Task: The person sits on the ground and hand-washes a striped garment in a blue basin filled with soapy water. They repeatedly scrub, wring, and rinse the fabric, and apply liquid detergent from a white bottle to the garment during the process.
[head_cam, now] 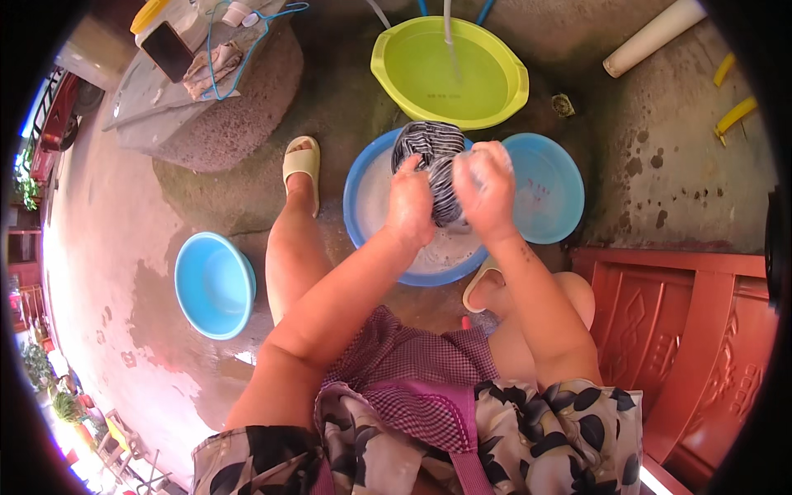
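A bunched black-and-white striped cloth (428,141) is gripped between my two hands above a blue basin (354,213). My left hand (411,201) clasps its left side, the thumb on top. On the right side, my right hand (487,189) is closed on the cloth, with white suds over its fingers and some blur. Cloudy, foamy water (442,253) fills the basin beneath. Part of the cloth's lower end hangs close to the water; I cannot tell whether it touches.
A yellow-green tub (451,74) of water with a hose (447,25) stands behind. A light-blue basin (547,185) is at right, another (213,288) at left. A stone slab (179,105) bears a phone (167,52), a rag and a blue hanger. A red door (668,346) borders the right.
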`<move>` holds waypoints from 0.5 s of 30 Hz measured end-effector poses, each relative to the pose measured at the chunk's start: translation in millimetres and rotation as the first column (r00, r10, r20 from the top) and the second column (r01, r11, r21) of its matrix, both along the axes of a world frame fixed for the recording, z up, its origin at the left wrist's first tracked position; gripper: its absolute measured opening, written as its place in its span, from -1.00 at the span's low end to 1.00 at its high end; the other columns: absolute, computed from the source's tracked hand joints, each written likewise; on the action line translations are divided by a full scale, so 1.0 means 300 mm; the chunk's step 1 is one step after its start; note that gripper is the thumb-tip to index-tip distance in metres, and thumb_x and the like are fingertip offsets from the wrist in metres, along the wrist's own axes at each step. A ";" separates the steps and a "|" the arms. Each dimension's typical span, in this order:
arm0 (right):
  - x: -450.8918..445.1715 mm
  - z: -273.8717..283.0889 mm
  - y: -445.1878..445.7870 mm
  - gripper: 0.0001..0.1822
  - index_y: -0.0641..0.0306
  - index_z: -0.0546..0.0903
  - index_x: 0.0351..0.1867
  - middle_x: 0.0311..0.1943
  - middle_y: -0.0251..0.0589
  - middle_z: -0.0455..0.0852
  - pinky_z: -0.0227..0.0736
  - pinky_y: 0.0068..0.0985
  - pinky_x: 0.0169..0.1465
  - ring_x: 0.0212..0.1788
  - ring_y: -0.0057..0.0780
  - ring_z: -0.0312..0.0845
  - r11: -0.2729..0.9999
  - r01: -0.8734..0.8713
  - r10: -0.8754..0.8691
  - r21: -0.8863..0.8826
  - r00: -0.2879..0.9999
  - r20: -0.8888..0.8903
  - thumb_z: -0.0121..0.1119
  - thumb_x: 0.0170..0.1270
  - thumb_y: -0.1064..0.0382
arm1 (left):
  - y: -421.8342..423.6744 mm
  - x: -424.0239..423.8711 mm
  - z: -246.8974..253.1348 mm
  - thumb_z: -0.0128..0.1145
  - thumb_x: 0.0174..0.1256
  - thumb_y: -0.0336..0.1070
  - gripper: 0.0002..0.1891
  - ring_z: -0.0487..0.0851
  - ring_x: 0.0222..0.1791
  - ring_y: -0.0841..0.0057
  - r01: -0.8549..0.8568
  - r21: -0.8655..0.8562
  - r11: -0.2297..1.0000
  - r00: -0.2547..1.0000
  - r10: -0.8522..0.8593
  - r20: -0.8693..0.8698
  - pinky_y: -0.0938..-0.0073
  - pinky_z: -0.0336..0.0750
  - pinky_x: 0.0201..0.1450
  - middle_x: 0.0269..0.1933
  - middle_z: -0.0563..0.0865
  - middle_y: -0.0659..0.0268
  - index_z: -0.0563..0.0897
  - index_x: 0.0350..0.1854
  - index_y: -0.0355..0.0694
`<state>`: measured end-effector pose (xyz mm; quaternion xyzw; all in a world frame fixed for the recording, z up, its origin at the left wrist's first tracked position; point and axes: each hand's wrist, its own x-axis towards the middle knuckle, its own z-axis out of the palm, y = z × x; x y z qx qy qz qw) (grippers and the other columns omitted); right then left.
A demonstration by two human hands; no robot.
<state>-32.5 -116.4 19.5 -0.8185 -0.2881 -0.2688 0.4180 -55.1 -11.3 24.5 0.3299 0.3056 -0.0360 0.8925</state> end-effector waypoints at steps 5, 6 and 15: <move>-0.105 0.001 0.110 -0.86 0.31 0.46 -0.57 -0.54 -0.09 0.43 0.29 -0.37 -0.31 -0.42 -0.16 0.35 0.982 -0.088 0.114 0.168 0.981 -0.155 0.21 0.01 0.41 | 0.088 0.062 0.034 -0.18 0.22 -0.43 -0.60 0.58 -0.30 0.41 0.051 0.082 0.995 0.998 -0.053 0.020 0.34 0.51 -0.22 -0.25 0.60 0.16 0.35 0.15 -0.25; -0.104 0.006 0.127 -0.85 0.32 0.45 -0.58 -0.56 -0.12 0.40 0.27 -0.38 -0.33 -0.43 -0.19 0.34 0.971 -0.146 0.159 0.191 0.985 -0.059 0.21 0.02 0.41 | 0.143 0.078 -0.007 -0.14 0.26 -0.31 -0.59 0.60 -0.24 0.38 0.178 0.228 0.957 0.958 -0.221 0.180 0.32 0.52 -0.14 -0.15 0.61 0.15 0.34 0.18 -0.23; -0.073 -0.044 0.103 -0.83 0.34 0.47 -0.57 -0.56 -0.09 0.48 0.32 -0.35 -0.33 -0.46 -0.21 0.40 0.982 0.031 0.034 0.188 0.943 -0.330 0.09 0.17 0.39 | 0.093 0.042 -0.177 -0.23 0.32 -0.34 -0.76 0.62 -0.33 0.37 0.187 0.079 0.979 0.954 -0.201 0.224 0.33 0.55 -0.16 -0.29 0.65 0.22 0.52 -0.16 -0.25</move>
